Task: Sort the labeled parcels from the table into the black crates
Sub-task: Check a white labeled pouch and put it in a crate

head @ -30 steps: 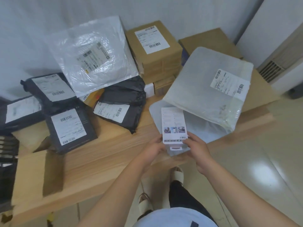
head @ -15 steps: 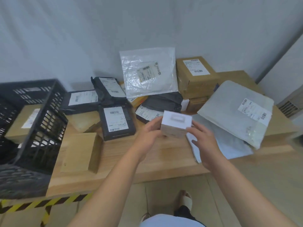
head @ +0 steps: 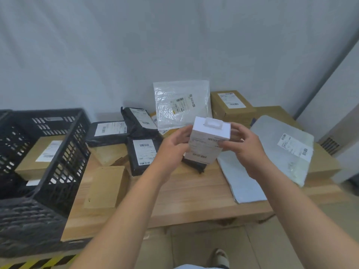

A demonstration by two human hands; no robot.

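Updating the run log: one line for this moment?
left hand, right hand: hold white box | above table | black crate: labeled brown box inside

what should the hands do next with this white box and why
Probably swing the small white cardboard box left toward the black plastic crate. Both the left hand and right hand hold it above the wooden table, its barcode label faces the camera, and the crate already holds a labelled brown cardboard box.
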